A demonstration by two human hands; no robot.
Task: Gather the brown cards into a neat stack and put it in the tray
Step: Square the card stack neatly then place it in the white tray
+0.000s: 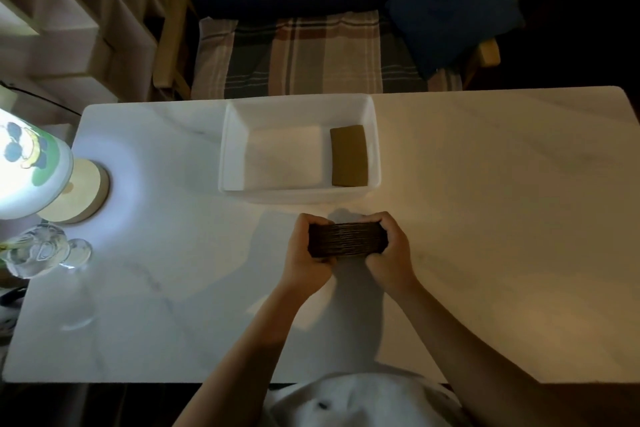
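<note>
Both hands hold a thick stack of brown cards (347, 240) on edge on the white table, just in front of the tray. My left hand (310, 253) clamps the stack's left end and my right hand (389, 251) clamps its right end, so the card edges face up at me. The white rectangular tray (235, 146) stands behind the stack near the table's far edge. Inside it, against the right wall, lies another brown stack (348, 156) flat on the tray floor.
A lit lamp (31, 163) on a round wooden base stands at the table's left side, with a clear glass object (38, 250) in front of it. A chair with a plaid cushion (298, 52) sits beyond the far edge of the table (502, 218).
</note>
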